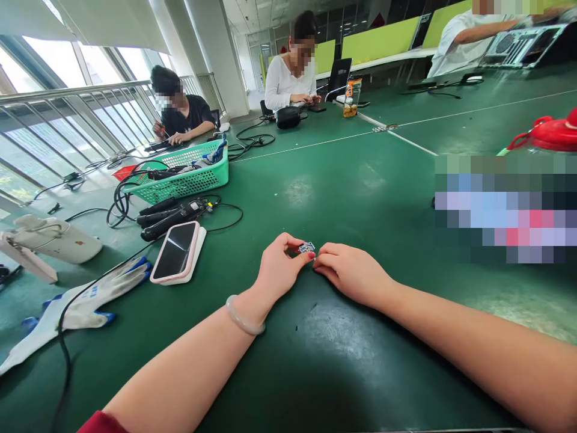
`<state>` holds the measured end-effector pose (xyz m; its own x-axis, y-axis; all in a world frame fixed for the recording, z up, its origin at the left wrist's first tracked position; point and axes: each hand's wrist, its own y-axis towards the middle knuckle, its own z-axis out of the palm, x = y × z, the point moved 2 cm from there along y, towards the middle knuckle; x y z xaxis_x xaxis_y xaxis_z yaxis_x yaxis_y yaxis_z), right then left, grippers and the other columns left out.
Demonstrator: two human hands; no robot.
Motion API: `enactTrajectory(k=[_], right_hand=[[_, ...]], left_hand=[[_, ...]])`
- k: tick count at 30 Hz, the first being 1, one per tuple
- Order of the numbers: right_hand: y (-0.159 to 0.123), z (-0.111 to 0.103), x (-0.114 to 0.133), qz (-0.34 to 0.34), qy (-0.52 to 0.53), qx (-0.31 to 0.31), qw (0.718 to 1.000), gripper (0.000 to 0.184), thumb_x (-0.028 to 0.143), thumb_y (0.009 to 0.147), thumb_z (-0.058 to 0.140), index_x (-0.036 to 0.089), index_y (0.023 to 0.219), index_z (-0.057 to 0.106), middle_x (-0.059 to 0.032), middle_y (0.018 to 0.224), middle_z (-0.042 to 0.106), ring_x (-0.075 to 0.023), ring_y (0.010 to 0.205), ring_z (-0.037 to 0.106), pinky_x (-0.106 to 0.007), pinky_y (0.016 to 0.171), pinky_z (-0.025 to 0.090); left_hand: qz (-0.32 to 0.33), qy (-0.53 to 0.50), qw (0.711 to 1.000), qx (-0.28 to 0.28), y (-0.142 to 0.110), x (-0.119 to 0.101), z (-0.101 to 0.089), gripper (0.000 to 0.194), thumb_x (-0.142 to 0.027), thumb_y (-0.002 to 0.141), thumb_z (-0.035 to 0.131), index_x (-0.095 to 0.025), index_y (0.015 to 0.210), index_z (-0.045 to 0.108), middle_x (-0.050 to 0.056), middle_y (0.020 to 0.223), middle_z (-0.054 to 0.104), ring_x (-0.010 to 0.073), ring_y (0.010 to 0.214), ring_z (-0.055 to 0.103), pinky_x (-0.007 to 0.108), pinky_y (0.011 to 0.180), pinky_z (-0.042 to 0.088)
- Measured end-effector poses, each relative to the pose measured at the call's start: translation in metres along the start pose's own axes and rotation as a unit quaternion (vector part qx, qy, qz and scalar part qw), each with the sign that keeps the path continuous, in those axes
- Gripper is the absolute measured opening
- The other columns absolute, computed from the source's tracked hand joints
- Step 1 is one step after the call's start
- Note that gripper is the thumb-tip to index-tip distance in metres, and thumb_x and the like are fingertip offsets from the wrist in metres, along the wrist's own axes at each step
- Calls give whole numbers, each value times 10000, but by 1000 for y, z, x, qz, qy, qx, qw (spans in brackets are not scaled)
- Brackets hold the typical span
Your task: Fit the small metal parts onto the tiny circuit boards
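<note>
Between the thumb and fingers of my left hand is a small flat piece with a dark and white pattern, too small to make out its kind. A pale bangle circles my left wrist. Just to the right, my right hand has its fingers curled together close by the left thumb. Its fingertips meet near the piece's right side; whether they grip a part of it is hidden. Both hands rest at the middle of the green table.
To the left lie a phone, a work glove, black-handled tools and a white case. Behind them stands a green basket with cables. A red object sits at right. Several people work around the table.
</note>
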<state>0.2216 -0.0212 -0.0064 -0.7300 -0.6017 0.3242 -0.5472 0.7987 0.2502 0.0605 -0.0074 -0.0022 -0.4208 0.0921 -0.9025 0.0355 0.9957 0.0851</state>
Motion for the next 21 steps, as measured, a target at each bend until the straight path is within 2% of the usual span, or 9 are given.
enactTrajectory(k=[6,14,21], right_hand=[[-2,-9,-8,47,81,-103,990,157,226,900,512,206,847,658,-24,879,653,-146,808,612,-281,722,489],[-4,-13,-5,59,90,-130,986,136,240,888,531,209,805,634,-19,851,646,-140,751,595,-271,661,468],[-4,-15,-5,72,90,-144,983,138,257,882,547,214,786,636,-14,841,642,-128,698,580,-261,633,458]], left_hand=[[23,37,999,24,-5,-5,0,269,-355,638,766,-191,788,614,8,854,702,125,691,560,280,661,423],[61,82,995,11,-9,-9,-1,291,-397,633,774,-202,775,612,-8,826,691,138,708,546,286,680,419],[59,73,995,16,-10,-9,0,312,-420,630,777,-197,762,602,-2,835,690,136,720,545,288,691,423]])
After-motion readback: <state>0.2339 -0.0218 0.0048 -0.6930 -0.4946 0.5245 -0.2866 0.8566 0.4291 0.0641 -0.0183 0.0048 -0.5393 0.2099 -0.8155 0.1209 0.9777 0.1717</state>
